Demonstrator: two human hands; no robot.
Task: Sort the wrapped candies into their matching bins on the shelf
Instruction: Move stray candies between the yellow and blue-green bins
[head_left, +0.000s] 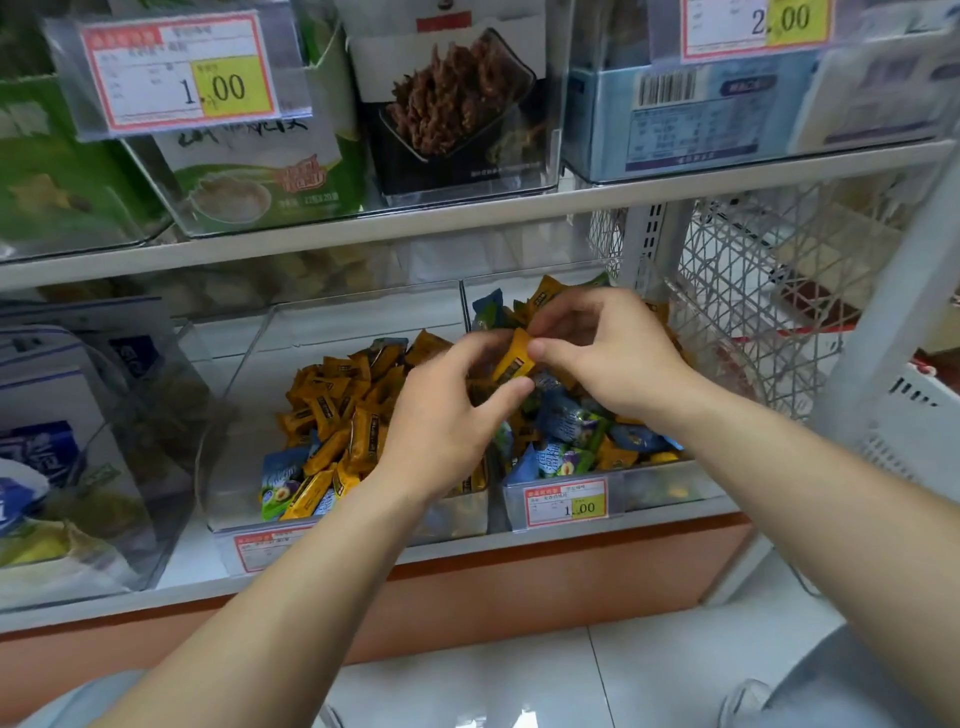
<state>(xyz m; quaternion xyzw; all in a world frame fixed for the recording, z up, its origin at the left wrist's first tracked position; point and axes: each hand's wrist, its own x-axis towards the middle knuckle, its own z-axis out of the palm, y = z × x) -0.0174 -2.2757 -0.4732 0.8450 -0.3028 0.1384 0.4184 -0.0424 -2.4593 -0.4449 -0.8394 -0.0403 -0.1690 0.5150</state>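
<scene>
Head view, only one.

Both hands are over the divider between two clear bins on the lower shelf. The right hand (613, 358) pinches the upper edge of an orange candy (513, 357) between thumb and forefinger. The left hand (441, 415) has its thumb tip on the candy's lower end and its fingers curled at the far side; they're motion-blurred. The candy is in the air above the right bin's (675, 483) left edge, tilted.

The left bin (332, 322) holds mostly orange candies (332, 400), with a stray blue candy (280, 480) at its front-left corner. The right bin holds blue candies (563, 415) mixed with orange ones, and has a price tag (566, 501) on its front wall.

In the way: the left wrist covers the left bin's front-right corner, and the right forearm crosses the right bin's right side.

Around:
- The upper shelf (415, 223) sits close overhead. It carries a green box (260, 171), a black box (457, 104) and a pale blue box (701, 119), all in clear holders.
- A white wire basket (753, 291) is just beside the right bin.
- A clear bin of blue-white packs (52, 441) stands at the shelf's left end.
</scene>
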